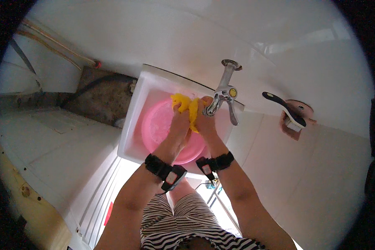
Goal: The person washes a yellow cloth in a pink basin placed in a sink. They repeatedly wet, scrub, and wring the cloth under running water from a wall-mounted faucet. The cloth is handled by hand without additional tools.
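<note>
Both my hands are close together over a pink plastic basin point(156, 125) that stands in a white sink point(128, 137). A wet-looking yellow cloth point(192, 114) is bunched between them. My left hand point(181, 118) grips its left part, and my right hand point(205, 120) grips its right part near the far side of the basin. Pale, foamy-looking liquid shows in the basin. Just beside my right hand is the spout of a chrome faucet point(220, 95) fixed to the wall. Some of my fingers are hidden by the cloth and the faucet.
On the wall at right, a black-handled brush point(284, 106) rests on a pink soap holder point(298, 109). A dark hose point(97, 82) runs behind the sink's left side, near pipes point(56, 43) along the wall. White wall panels close in on both sides.
</note>
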Demonstrator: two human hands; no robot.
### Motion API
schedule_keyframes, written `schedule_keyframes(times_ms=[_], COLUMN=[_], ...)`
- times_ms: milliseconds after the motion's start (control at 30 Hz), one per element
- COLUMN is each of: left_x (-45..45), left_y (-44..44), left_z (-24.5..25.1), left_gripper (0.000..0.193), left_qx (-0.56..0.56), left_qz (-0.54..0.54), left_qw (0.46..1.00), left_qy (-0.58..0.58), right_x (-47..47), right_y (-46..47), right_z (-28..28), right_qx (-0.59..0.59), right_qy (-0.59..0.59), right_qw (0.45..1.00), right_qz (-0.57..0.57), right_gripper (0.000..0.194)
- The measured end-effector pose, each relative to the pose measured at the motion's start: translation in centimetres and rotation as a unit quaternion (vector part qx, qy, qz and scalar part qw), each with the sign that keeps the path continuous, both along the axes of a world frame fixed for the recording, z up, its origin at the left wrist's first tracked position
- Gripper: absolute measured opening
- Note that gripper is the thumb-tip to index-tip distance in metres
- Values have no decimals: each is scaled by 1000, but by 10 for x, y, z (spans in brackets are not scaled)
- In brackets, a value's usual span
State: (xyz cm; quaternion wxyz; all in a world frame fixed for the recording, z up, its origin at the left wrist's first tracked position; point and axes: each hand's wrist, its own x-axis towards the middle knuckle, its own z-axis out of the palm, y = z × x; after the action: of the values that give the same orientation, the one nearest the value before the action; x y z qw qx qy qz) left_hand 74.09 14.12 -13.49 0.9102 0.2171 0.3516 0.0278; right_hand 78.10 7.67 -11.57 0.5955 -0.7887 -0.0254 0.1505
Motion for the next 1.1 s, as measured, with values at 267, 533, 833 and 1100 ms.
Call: schedule_keyframes(times_ms=[267, 533, 833, 1100], left_x=[-21, -33, -23, -31], left_y=[2, 2, 14, 12], left_z=[-10, 2, -15, 5], left_gripper=[38, 42, 36, 35], left_qx=[149, 409, 23, 119], left_qz=[-99, -265, -90, -160], left_qw=[983, 873, 996, 978], left_qy=[29, -18, 0, -60], right_x=[4, 39, -6, 37], right_y=[-24, -27, -26, -32], right_z=[-28, -87, -15, -83], right_qx=[16, 175, 210, 344], right_qy=[279, 524, 429, 509], right_qw=[957, 823, 875, 778], right_qz=[72, 134, 79, 134], right_gripper=[42, 36, 30, 36])
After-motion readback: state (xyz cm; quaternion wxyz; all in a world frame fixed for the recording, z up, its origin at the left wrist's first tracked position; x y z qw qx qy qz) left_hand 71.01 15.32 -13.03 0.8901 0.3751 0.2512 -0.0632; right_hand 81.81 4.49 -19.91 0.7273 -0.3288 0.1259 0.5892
